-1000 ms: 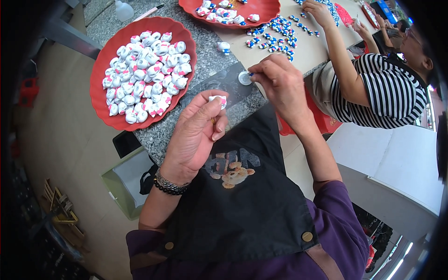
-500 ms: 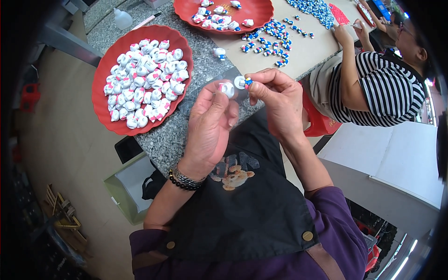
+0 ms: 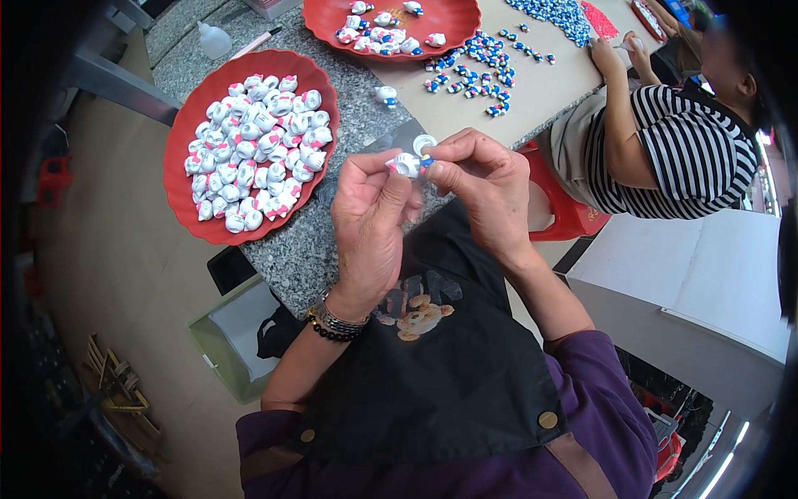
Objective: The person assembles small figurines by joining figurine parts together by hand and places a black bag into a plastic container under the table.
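My left hand (image 3: 369, 218) is closed in a pinch around a small white figurine head (image 3: 405, 166) with a pink patch. Between the thumb and fingers of my right hand (image 3: 492, 190) is a tiny blue-and-yellow figurine body (image 3: 426, 160). The body is up against the head's right side; whether it sits inside cannot be seen. Just beyond my fingertips is a small round white dish (image 3: 424, 142). A finished-looking white-and-blue figurine (image 3: 386, 96) lies on the granite tabletop (image 3: 359, 116) past my left hand.
A red scalloped tray (image 3: 178, 170) at left holds many white heads. Another red tray (image 3: 465, 37) holds several joined figurines. Blue bodies (image 3: 486, 73) lie scattered right of it, with a bigger blue pile (image 3: 557, 18) beyond. A person in a striped top (image 3: 686, 154) sits at right.
My right hand has brought the blue body leftward and down against the white head. The white dish, earlier beside the body, now shows above my fingertips. The view has shifted slightly.
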Demonstrator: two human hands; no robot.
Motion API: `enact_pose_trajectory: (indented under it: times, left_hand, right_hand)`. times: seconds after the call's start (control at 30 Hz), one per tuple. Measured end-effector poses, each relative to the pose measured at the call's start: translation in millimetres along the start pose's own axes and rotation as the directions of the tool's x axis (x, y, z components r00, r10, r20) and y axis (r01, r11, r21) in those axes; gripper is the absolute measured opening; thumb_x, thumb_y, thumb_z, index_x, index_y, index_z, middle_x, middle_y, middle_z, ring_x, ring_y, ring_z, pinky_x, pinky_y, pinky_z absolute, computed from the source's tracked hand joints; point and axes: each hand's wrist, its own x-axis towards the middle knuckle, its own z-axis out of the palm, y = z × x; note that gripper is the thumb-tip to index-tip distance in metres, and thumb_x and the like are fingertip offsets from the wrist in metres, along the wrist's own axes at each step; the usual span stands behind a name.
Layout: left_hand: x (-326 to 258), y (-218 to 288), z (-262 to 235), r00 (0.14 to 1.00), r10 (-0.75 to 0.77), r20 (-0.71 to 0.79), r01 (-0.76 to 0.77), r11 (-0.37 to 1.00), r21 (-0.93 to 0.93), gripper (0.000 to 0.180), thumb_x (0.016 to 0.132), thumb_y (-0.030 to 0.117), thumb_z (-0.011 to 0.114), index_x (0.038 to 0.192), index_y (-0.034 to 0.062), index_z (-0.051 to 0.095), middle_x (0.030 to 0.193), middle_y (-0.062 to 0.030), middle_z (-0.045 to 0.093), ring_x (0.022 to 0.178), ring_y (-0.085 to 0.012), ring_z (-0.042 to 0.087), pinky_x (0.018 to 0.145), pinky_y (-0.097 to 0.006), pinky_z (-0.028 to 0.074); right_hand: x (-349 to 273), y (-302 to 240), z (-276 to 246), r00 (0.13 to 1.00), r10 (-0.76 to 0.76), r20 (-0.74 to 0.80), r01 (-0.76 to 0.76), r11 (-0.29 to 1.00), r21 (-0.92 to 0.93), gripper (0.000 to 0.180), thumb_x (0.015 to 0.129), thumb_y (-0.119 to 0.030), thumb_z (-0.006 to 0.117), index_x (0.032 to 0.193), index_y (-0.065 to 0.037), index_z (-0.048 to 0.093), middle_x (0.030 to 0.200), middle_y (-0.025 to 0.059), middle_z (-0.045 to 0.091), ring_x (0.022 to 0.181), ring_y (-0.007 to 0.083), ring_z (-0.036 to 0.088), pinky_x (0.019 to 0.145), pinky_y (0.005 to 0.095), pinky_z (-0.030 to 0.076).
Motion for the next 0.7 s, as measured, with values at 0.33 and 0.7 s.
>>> enact_pose_trajectory:
  times: [0.33, 0.7]
  left_hand:
    - [-1, 5, -14, 0.952, 0.258, 0.168, -0.307, 0.821, 0.481, 0.018, 0.095, 0.009, 0.064, 0.107, -0.0022, 0.057, 0.095, -0.0076, 0.068, 0.087, -0.0071, 0.062, 0.076, -0.022, 0.052]
    - [24, 32, 6, 0.965, 0.179, 0.194, -0.243, 0.889, 0.389, 0.024, 0.097, 0.007, 0.061, 0.115, -0.0036, 0.05, 0.1, -0.0095, 0.065, 0.09, -0.0092, 0.061, 0.077, -0.023, 0.051]
  right_hand:
    - [-2, 8, -5, 0.995, -0.04, 0.095, 0.033, 0.997, 0.069, 0.01, 0.079, 0.005, 0.075, 0.086, 0.005, 0.069, 0.085, 0.0068, 0.064, 0.072, 0.0101, 0.061, 0.062, 0.0235, 0.051]
    - [13, -16, -3, 0.985, -0.164, 0.045, 0.165, 0.986, -0.013, 0.03, 0.076, 0.005, 0.075, 0.106, 0.001, 0.07, 0.085, 0.0067, 0.067, 0.075, 0.0101, 0.061, 0.067, 0.0242, 0.051]
